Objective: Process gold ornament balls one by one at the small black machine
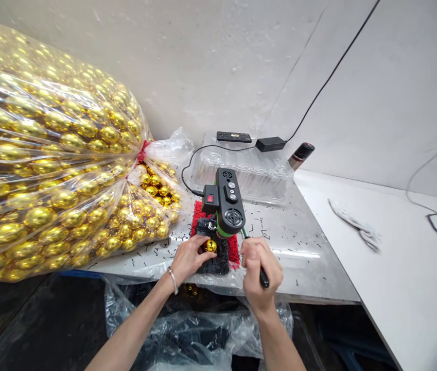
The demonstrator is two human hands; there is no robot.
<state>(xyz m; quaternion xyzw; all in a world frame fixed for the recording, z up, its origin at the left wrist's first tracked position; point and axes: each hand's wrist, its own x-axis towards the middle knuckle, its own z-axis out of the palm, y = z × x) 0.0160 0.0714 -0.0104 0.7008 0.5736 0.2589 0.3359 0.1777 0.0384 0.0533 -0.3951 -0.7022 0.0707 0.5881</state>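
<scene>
Between the thumb and fingers of my left hand is a shiny gold ball, held just in front of a small black-and-green press machine. My right hand is wrapped round the machine's lever handle, whose black end sticks out below the fist. The machine has a red switch on its left side. Its black base rests on a red mat. The part of the machine under its head is mostly hidden.
A big clear bag of gold balls, tied with red, fills the left. Behind the machine lie a clear plastic tray, a black phone-like slab, a power adapter and a dark-capped bottle. Clear plastic sheeting hangs below the table edge.
</scene>
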